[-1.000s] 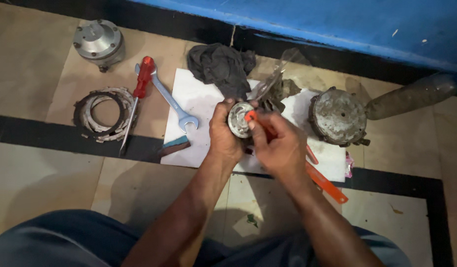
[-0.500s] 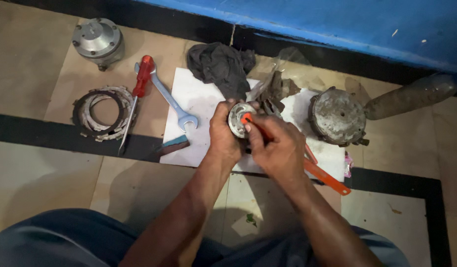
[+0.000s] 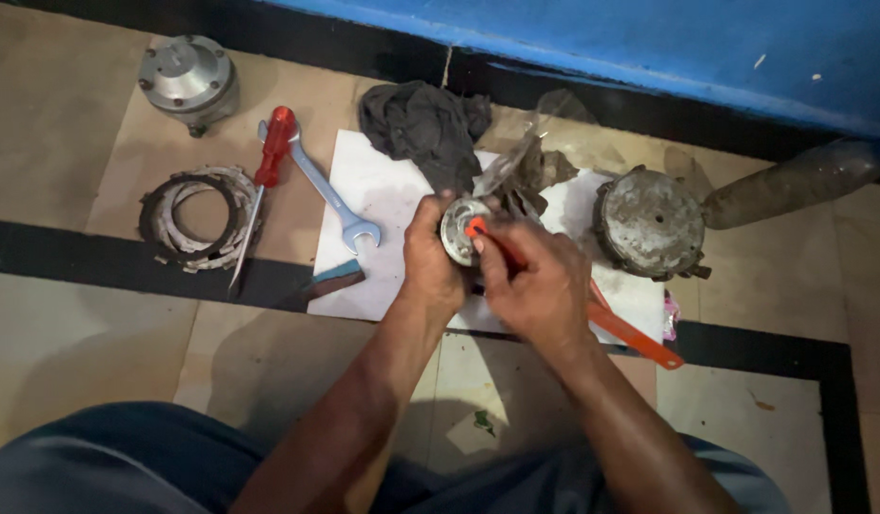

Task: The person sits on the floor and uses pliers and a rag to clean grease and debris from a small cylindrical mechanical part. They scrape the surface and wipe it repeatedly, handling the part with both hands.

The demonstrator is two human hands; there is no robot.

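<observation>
Floor [image 3: 78, 333], left hand [image 3: 430, 262] around metal disc [image 3: 462, 228]

Bare tile left of the wrench [image 3: 327, 195]; dirty drum [image 3: 649, 224] blocks right.

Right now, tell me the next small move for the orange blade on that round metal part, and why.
Probably draw the orange blade a little further across the round metal part. The left hand grips the part from the side, the right hand holds the blade with its tip on the part's face, and grime seems to remain there. Keep the stroke short, since the fingers sit close to the tip.
</observation>
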